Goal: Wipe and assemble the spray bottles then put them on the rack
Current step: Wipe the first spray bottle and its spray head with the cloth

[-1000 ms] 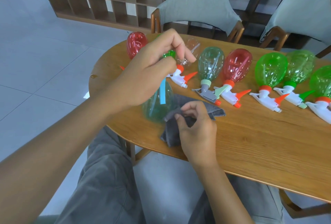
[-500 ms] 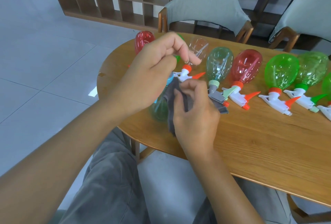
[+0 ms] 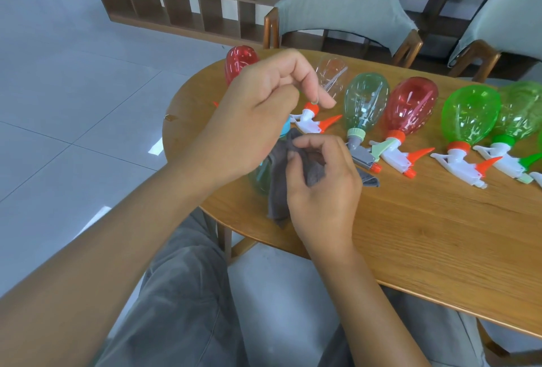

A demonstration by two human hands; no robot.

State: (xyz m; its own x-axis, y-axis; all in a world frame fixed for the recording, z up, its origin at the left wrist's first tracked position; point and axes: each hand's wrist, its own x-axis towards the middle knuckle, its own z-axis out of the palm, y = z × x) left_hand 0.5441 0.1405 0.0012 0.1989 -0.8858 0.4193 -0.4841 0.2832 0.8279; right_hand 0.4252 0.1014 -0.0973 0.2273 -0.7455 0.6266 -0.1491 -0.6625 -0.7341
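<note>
Wiping step: left hand [image 3: 249, 120] grips translucent green plastic bottle [image 3: 259, 179]; right hand [image 3: 319, 182], at five o'clock, pinches grey cloth [image 3: 278, 190]. Next: rub bottle.

Left hand [image 3: 249, 120]: raised, fingers curled, gripping.
Right hand [image 3: 321, 188]: lower, knuckles up, fingers pinching.

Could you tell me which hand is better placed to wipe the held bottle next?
The right hand: it already pinches the grey cloth against the bottle, while the left hand holds that bottle by its top.
</note>
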